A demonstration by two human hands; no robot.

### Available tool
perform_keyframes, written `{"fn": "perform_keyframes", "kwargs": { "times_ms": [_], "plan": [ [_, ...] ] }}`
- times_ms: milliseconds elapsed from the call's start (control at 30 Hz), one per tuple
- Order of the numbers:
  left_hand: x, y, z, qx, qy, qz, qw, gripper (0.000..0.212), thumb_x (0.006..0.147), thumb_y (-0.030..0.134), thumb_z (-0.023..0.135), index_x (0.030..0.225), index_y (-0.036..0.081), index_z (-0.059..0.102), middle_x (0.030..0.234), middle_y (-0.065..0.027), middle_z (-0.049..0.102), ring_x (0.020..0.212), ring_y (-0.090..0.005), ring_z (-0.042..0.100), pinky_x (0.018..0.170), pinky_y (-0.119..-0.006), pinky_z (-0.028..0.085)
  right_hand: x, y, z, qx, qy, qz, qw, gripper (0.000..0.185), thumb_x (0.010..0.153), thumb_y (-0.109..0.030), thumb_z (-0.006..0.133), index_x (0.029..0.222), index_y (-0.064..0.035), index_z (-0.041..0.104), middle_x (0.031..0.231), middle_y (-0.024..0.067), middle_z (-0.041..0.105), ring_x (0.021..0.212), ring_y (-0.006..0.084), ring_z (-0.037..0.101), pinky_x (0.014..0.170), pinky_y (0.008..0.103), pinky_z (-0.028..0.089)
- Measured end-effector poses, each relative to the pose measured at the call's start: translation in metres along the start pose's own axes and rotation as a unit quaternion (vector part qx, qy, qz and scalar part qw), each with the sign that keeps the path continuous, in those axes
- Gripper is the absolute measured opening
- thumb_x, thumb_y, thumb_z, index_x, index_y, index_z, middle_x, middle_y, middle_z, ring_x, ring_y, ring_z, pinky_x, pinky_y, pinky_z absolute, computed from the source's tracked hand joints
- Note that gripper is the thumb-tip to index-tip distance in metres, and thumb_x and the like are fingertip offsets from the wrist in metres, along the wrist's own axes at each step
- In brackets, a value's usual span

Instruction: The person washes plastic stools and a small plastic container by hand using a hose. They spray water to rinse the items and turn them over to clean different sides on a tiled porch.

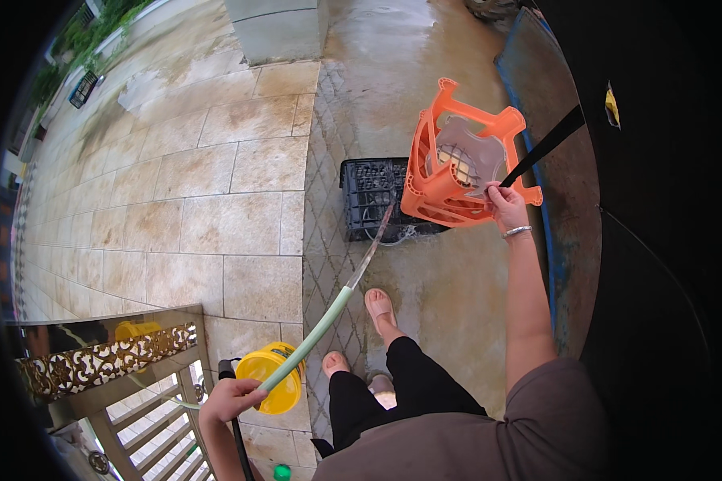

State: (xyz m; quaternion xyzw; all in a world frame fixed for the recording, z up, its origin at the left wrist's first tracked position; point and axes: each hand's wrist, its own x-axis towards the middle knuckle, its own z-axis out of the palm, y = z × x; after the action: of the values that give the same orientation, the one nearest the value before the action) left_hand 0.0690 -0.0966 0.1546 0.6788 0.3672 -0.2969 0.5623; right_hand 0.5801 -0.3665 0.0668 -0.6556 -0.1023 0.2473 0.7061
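Observation:
My left hand grips a pale green hose, and water streams from its end onto a black plastic crate lying on the wet ground. An orange plastic stool, tilted with its legs upward, is beside my right hand, in front of and partly over the crate. The fingers of that hand are closed at the stool's edge, by the end of a black strap or pole. Through the stool's opening a greyish clear sheet and something pale behind a grid show.
A yellow bucket stands beside my left hand, near a metal gate with ornate trim. Ahead rises a tiled pillar. A blue-edged rusty metal panel runs along the right. Another dark crate lies at the far left.

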Motion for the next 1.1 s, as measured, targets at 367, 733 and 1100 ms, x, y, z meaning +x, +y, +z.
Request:
{"fn": "perform_keyframes", "kwargs": {
  "times_ms": [367,733,1100],
  "plan": [
    [-0.002,-0.027,-0.004,0.026,-0.019,0.026,0.999,0.027,0.078,0.028,0.054,0.072,0.002,0.059,0.055,0.0009,0.051,0.052,-0.0058,0.044,0.047,-0.021,0.036,-0.113,0.053,-0.076,-0.644,0.279,0.230,0.674,0.022,0.074,-0.014,0.053,0.094,-0.0066,0.057,0.094,0.0109,0.058,0.084,0.0242,0.056,0.072,0.0326,0.044],
    [-0.008,-0.032,0.010,0.076,-0.157,0.048,0.984,0.028,0.080,0.029,0.051,0.072,0.002,0.057,0.056,0.0004,0.052,0.053,-0.0054,0.044,0.050,-0.021,0.037,-0.187,0.160,0.027,0.088,0.189,0.308,0.928,0.032,0.083,-0.017,0.043,0.110,-0.0017,0.043,0.106,0.0153,0.050,0.088,0.0262,0.054,0.069,0.0363,0.048],
    [-0.002,-0.045,0.071,0.163,-0.236,0.012,0.958,0.030,0.080,0.031,0.051,0.073,0.003,0.058,0.058,0.0010,0.053,0.054,-0.0055,0.045,0.051,-0.021,0.037,-0.229,0.245,0.073,0.156,0.310,0.354,0.869,0.031,0.081,-0.016,0.044,0.110,-0.0044,0.043,0.104,0.0131,0.051,0.087,0.0236,0.054,0.067,0.0371,0.048]
  ]
}}
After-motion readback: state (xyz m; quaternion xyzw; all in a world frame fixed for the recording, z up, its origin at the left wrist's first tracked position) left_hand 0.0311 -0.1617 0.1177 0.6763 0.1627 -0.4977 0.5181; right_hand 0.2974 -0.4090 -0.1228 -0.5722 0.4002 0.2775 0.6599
